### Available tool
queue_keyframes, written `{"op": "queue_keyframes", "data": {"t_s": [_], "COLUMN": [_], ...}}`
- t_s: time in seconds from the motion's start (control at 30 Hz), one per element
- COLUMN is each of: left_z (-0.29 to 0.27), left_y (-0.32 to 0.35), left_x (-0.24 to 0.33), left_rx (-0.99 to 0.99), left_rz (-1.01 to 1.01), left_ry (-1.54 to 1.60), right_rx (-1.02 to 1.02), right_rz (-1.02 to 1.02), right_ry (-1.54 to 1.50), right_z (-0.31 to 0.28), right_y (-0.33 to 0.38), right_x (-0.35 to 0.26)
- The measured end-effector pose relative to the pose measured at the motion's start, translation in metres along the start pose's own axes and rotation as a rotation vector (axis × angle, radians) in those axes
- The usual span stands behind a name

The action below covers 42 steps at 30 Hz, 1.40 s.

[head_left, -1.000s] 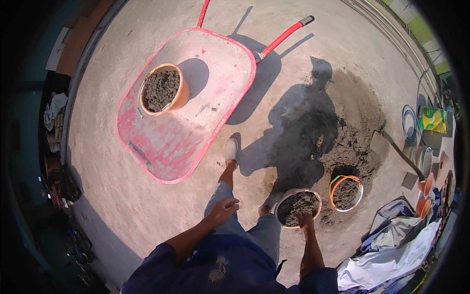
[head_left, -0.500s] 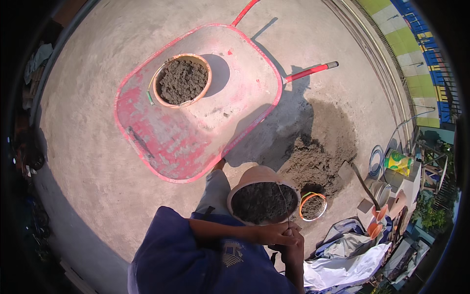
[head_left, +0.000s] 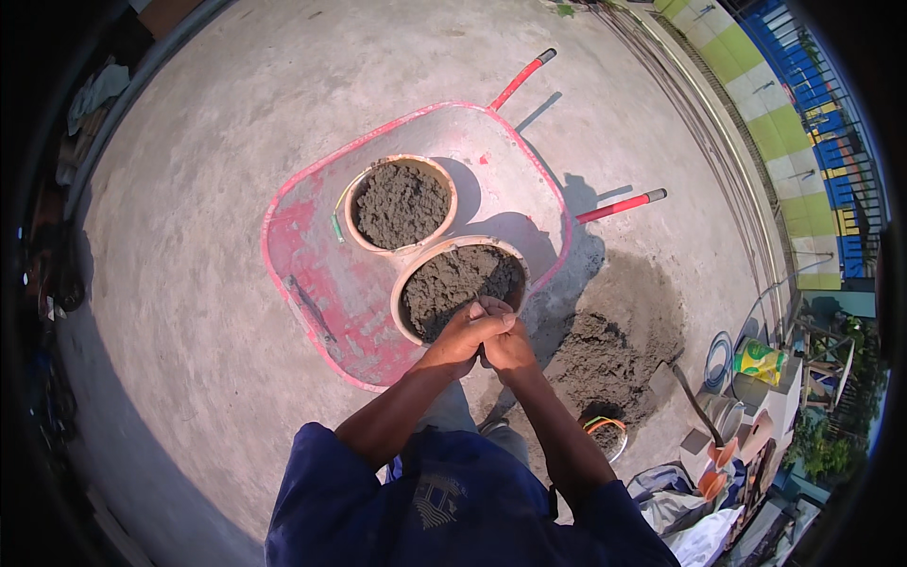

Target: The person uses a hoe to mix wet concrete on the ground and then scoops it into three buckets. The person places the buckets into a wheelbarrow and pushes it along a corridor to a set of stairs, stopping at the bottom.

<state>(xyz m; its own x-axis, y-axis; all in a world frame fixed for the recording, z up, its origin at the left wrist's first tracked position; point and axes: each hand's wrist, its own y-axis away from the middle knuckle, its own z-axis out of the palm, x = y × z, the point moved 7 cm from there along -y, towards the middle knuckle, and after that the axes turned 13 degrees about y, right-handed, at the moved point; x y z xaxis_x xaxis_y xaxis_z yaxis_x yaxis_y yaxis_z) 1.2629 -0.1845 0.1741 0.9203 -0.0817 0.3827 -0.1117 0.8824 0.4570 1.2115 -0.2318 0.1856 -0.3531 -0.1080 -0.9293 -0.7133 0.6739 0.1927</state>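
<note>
Both fists are closed together at the near rim of a bucket (head_left: pixel 398 308) heaped with wet grey mortar (head_left: pixel 452 283). My left hand (head_left: pixel 467 333) and my right hand (head_left: pixel 508 346) press against each other, gripping its handle, which is mostly hidden by the fingers. This bucket is over the near side of a worn red wheelbarrow (head_left: pixel 345 326); I cannot tell whether it rests on the tray. Beside it, farther off and to the left, a second mortar-filled bucket (head_left: pixel 452 210) stands in the tray, its wire handle with a green grip (head_left: pixel 337 228) hanging outside.
The wheelbarrow's red handles (head_left: pixel 619 208) point away to the right. A mortar heap (head_left: pixel 605 350) lies on the concrete at right, with a small orange-handled pail (head_left: pixel 619 444) at its near edge and a shovel (head_left: pixel 699 406) beside it. Sacks (head_left: pixel 671 501) and a blue hose coil (head_left: pixel 718 361) are farther right.
The bucket in my hands has moved up and left, from beside the wheelbarrow to over its tray next to the other bucket. My arms now reach forward, and the view has shifted.
</note>
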Motion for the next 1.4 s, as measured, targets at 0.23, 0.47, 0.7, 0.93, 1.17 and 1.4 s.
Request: {"op": "queue_keyframes", "data": {"t_s": [0.23,0.47,0.7,0.93,1.17,1.4], "left_z": [-0.118,-0.130,-0.217,-0.267,-0.138,-0.147], "left_y": [-0.070,-0.080,-0.023,0.057,0.032,-0.023], "left_x": [-0.004,0.031,0.041,0.090,-0.078,-0.241], "left_rx": [0.194,0.181,0.597,0.977,0.423,-0.310], "left_rz": [-0.044,0.016,0.010,0.590,0.073,-0.505], "left_ry": [0.315,0.276,-0.030,-1.636,-1.270,-1.527], "right_rx": [-0.067,-0.316,-0.131,-0.149,0.054,0.815], "right_rz": [0.123,0.202,0.362,0.602,1.068,1.195], "right_ry": [0.149,0.514,0.462,0.895,-0.032,-0.682], "right_z": [0.064,0.076,-0.042,-0.086,-0.081,-0.080], "right_y": [-0.067,-0.094,0.026,0.276,0.472,0.580], "right_x": [0.087,0.076,0.122,0.368,0.416,0.380]}}
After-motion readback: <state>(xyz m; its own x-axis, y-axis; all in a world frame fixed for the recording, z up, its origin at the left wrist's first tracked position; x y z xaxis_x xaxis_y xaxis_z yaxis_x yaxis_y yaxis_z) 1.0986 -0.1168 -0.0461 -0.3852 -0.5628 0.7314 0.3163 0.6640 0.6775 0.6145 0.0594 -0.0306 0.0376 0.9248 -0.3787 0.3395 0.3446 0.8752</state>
